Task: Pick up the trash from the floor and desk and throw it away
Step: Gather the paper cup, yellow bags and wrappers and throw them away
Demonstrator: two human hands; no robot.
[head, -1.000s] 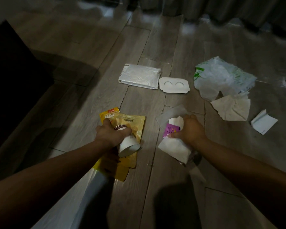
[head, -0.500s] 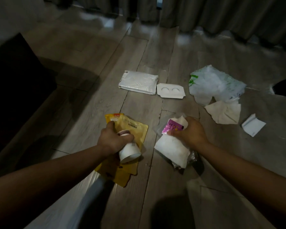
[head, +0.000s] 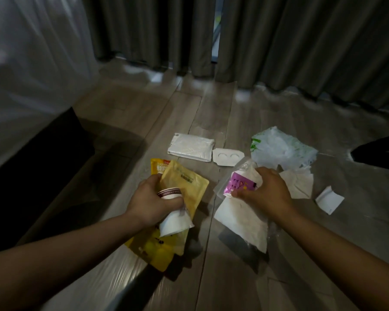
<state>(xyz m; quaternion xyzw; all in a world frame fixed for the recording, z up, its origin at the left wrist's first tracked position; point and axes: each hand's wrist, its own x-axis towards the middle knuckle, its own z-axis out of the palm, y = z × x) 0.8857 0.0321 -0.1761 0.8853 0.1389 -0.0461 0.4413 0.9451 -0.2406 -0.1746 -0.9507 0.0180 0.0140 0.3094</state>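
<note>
I'm watching the left hand (head: 153,203) curling tight round a paper cup (head: 173,218), pinning it against two yellow pouches (head: 186,187). The cup is lying with its long axis running away from me, brown-banded rim pointing toward the curtains (head: 279,41), base toward the camera. Its mouth is facing away, so I'm not seeing any contents. The pouches are running the same way, near ends hanging below the wrist. The back one is showing white lettering, too blurred to read.

The right hand (head: 267,194) is gripping a bundle: purple wrapper (head: 240,185), white paper sheet (head: 243,221), clear plastic bag (head: 245,164). The sheet is trailing toward me, its lower corner going dark and hard to make out. I'm unable to tell whether either bundle is touching the floor (head: 144,113).

Further out, lying on the floor: a white flat pack (head: 190,149), and just beside it a white card (head: 227,157) with two round cutouts. Right of those, a crumpled green-and-white plastic bag (head: 283,149) is hiding its inside. A creased paper (head: 299,185) is sitting partly behind the right hand, with a small folded slip (head: 329,199) near it. A dark object (head: 380,151) is getting cut off at the right edge. Dark furniture (head: 32,153) is sitting at left, detail lost.
</note>
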